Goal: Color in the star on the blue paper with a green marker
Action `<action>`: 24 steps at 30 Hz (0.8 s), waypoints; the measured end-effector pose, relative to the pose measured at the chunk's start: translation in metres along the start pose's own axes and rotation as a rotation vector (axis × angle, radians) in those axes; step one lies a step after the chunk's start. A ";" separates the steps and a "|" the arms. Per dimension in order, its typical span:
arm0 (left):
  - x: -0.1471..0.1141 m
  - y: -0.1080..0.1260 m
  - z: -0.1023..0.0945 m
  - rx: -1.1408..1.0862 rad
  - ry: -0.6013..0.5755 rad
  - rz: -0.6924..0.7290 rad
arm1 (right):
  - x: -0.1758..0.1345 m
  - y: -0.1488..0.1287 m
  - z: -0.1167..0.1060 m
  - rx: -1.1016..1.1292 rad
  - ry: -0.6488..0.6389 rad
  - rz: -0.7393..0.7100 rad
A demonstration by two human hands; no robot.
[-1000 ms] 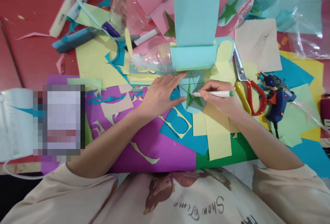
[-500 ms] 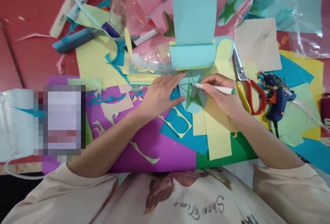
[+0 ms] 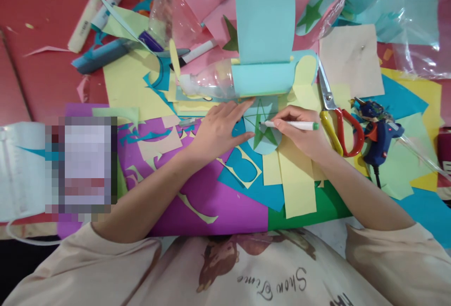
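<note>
My right hand (image 3: pixel 298 129) grips a white marker (image 3: pixel 299 125) with a green end. Its tip meets a green star (image 3: pixel 268 134) drawn on a rounded light-blue paper piece (image 3: pixel 271 145). The lower part of the star is coloured in, while its upper point shows only outlines. Flat across the left edge of that paper lies my left hand (image 3: pixel 221 127), fingers apart and holding nothing. Just beyond both hands a clear plastic bottle (image 3: pixel 214 79) lies on its side, wrapped in light-blue paper (image 3: pixel 264 78) with a tall light-blue panel (image 3: pixel 265 14) behind it.
Scissors (image 3: pixel 334 113) with red and yellow handles lie right of my right hand, beside a blue glue gun (image 3: pixel 382 144). Purple paper (image 3: pixel 211 202) and yellow strips (image 3: pixel 299 193) cover the near side. A pixelated rectangular item (image 3: pixel 86 165) is at left. Markers and scraps crowd the back left.
The marker tip has moved slightly down and left within the star, and my right hand has shifted a little with it. My left hand stays in place.
</note>
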State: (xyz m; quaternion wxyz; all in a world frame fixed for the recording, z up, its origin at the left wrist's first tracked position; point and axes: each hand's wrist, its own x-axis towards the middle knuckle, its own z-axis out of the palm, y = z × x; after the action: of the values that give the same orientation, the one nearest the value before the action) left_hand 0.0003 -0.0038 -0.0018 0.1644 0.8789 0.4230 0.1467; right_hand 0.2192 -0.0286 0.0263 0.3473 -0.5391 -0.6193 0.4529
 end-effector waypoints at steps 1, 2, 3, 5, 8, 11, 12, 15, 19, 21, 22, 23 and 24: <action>0.000 0.000 0.000 -0.001 0.002 0.000 | 0.000 0.000 0.000 0.001 -0.002 0.009; 0.000 0.000 0.000 -0.003 0.002 0.000 | 0.000 0.000 0.000 0.002 -0.004 0.020; 0.000 0.000 0.000 -0.005 0.001 0.000 | 0.000 -0.001 0.000 0.003 -0.007 0.030; 0.000 -0.001 0.000 -0.007 -0.002 -0.001 | 0.000 -0.001 0.000 0.003 -0.016 0.048; 0.000 -0.001 0.001 -0.008 -0.001 0.002 | 0.000 0.000 0.000 0.012 -0.036 0.054; 0.000 -0.001 0.000 -0.012 -0.003 0.004 | 0.000 0.000 -0.001 0.026 -0.043 0.047; 0.000 0.000 0.000 -0.012 -0.007 0.002 | 0.000 0.000 -0.001 0.029 -0.035 0.049; 0.000 0.000 -0.001 -0.017 -0.017 -0.015 | 0.000 0.000 -0.001 0.041 0.003 0.053; 0.000 0.001 -0.001 -0.028 -0.026 -0.025 | 0.000 0.001 0.000 0.056 0.000 0.024; 0.000 0.001 -0.001 -0.026 -0.024 -0.023 | -0.001 0.002 0.001 0.050 -0.010 0.019; 0.000 0.001 -0.001 -0.025 -0.022 -0.021 | -0.001 0.002 0.001 0.043 -0.015 0.019; 0.000 0.001 -0.002 -0.024 -0.021 -0.018 | -0.001 0.002 0.001 0.035 -0.023 0.022; 0.000 0.001 -0.002 -0.023 -0.020 -0.015 | -0.001 0.002 0.000 0.028 -0.028 0.028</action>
State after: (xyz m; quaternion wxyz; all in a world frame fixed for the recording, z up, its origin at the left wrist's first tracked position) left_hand 0.0009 -0.0040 0.0004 0.1798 0.8752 0.4263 0.1416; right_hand 0.2196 -0.0292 0.0244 0.3400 -0.5365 -0.6100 0.4737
